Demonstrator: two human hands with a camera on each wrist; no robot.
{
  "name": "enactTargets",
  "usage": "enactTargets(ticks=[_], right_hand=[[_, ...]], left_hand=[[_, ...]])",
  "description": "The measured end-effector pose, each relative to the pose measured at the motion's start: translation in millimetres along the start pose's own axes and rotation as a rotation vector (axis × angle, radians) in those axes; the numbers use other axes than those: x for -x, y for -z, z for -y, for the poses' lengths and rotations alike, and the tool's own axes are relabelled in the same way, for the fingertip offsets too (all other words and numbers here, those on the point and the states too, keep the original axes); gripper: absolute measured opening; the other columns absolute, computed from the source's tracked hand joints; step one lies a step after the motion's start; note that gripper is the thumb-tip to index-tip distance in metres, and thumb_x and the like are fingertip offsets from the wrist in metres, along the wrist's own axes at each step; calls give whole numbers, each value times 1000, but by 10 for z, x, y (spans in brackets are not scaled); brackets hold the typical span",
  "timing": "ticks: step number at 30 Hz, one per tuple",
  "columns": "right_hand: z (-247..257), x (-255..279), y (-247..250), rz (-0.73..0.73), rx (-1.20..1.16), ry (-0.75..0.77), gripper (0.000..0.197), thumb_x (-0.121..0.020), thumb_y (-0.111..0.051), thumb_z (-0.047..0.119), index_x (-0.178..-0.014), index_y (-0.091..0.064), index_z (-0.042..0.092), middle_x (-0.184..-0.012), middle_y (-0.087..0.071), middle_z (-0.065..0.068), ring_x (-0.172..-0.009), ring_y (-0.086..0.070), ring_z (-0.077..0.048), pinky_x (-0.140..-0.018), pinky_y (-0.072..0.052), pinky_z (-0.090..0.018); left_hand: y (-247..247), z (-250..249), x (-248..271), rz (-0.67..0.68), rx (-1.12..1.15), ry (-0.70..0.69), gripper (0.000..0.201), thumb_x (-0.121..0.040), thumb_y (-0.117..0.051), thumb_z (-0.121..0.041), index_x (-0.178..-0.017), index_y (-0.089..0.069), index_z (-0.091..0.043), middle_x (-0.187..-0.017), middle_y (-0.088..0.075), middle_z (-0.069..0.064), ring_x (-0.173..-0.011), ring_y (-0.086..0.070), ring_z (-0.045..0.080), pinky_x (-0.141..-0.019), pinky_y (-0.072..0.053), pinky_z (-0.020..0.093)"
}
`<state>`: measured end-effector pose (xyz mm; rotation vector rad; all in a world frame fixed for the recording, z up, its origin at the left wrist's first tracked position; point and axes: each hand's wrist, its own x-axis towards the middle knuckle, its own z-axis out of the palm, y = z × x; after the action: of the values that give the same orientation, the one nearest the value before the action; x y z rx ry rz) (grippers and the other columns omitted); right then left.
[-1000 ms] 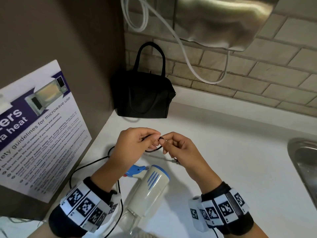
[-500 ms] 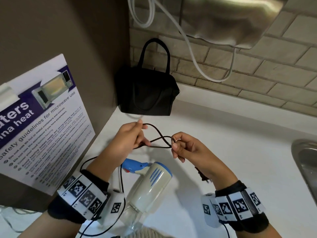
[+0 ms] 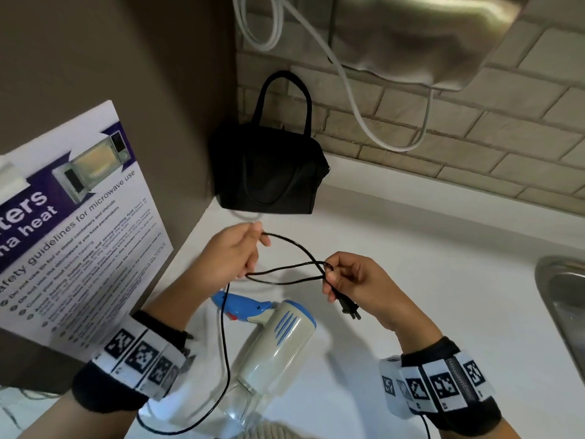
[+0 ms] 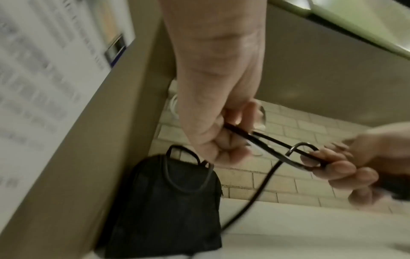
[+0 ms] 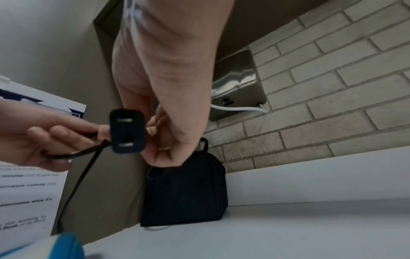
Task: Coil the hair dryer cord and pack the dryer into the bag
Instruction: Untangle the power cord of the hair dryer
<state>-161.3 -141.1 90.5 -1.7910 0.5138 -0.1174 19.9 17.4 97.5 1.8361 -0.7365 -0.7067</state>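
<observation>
A cream and blue hair dryer [image 3: 272, 346] lies on the white counter [image 3: 427, 280], below both hands. Its thin black cord [image 3: 285, 274] is stretched in loops between them. My left hand [image 3: 235, 251] pinches the left end of the loops, seen close in the left wrist view [image 4: 221, 140]. My right hand [image 3: 354, 280] pinches the right end, and the black plug [image 3: 349, 310] hangs under it, its two prongs facing the right wrist camera [image 5: 127, 131]. The rest of the cord drops down past the dryer's handle. A black bag [image 3: 269, 172] with loop handles stands closed in the back corner.
A microwave safety poster [image 3: 72, 223] leans on the brown wall at the left. A steel hand dryer [image 3: 411, 36] with a white cable [image 3: 364, 122] hangs on the brick wall above. A steel sink [image 3: 566, 305] lies at the right edge.
The hands, together a second ago, have drawn apart and stretched the cord into longer loops between them. The plug now hangs free under my right hand.
</observation>
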Motion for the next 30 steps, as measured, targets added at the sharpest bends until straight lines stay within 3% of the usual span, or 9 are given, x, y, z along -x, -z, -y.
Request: enactTargets(ticks=[4,6,8,10,14,19,22,27,30], right_hand=[[49,-18,-72,-35,64,3,15,-95,-52,9,-81,-58,11,-71,-66,-5,-58,-60,-16,-51,-44,-19],[84,-27,-108,-19,30,28,14,-95,-53,7,-83,-58,10,-71,-66,-5,-59,-60,-16,-55,-45,-16],[107,-36,-118,-5,-43,52,13,-95,-51,4,-85,-57,9,-73,-67,-5,-64,-63,-16,-63,-49,-19],[109,-30,-85,-8,-126,78,14,-96,-47,1,-87,-54,8,-77,-71,-6,-72,-69,-19,-68,-52,-23],[54,37,48,-55,-242,68,15,-97,-47,4,-84,-53,9,-83,-74,-11,-78,-71,-24,-78,-55,-29],[-58,-3,19,-99,-215,-18,5,-92,-56,7,-93,-61,5,-82,-73,-13,-75,-70,-21,-75,-53,-27],[-53,-71,-83,-154,-176,-41,17,-93,-56,9,-110,-59,11,-91,-74,-12,-78,-71,-19,-75,-51,-24],[288,-10,-173,-554,170,336,33,-96,-51,20,-126,-46,32,-106,-61,3,-97,-61,-8,-82,-45,-17],[524,39,-247,-444,484,525,41,-99,-42,32,-140,-37,30,-123,-53,8,-116,-46,-7,-100,-32,-20]], left_hand=[[-18,-93,124,288,-268,126,17,-84,-44,-39,-86,-59,-31,-85,-61,5,-57,-54,19,-58,-55,38],[-82,-148,164,334,-436,7,14,-73,-47,-30,-83,-54,-35,-87,-57,0,-69,-53,20,-64,-58,43],[-171,-171,168,237,-429,-124,16,-81,-46,-12,-83,-54,-25,-76,-55,-4,-68,-49,18,-60,-52,37],[-183,-140,131,68,-143,-119,26,-88,-36,2,-80,-55,-15,-65,-51,-2,-62,-44,17,-58,-44,34],[77,-67,17,-161,304,19,32,-103,-29,-21,-79,-49,-17,-53,-41,-9,-48,-30,9,-48,-33,22],[219,-127,52,-120,296,-94,32,-104,-29,-25,-78,-46,-17,-50,-38,-12,-44,-25,7,-45,-26,21],[183,-184,87,-92,293,-145,32,-104,-29,-22,-78,-47,-17,-53,-37,-10,-46,-26,7,-46,-24,23],[83,-239,179,-86,45,-325,29,-101,-34,-31,-79,-50,-22,-60,-37,-5,-50,-30,8,-46,-28,20],[-11,-370,280,-32,-81,-426,25,-101,-37,-27,-81,-51,-20,-58,-39,-5,-54,-34,9,-49,-31,23]])
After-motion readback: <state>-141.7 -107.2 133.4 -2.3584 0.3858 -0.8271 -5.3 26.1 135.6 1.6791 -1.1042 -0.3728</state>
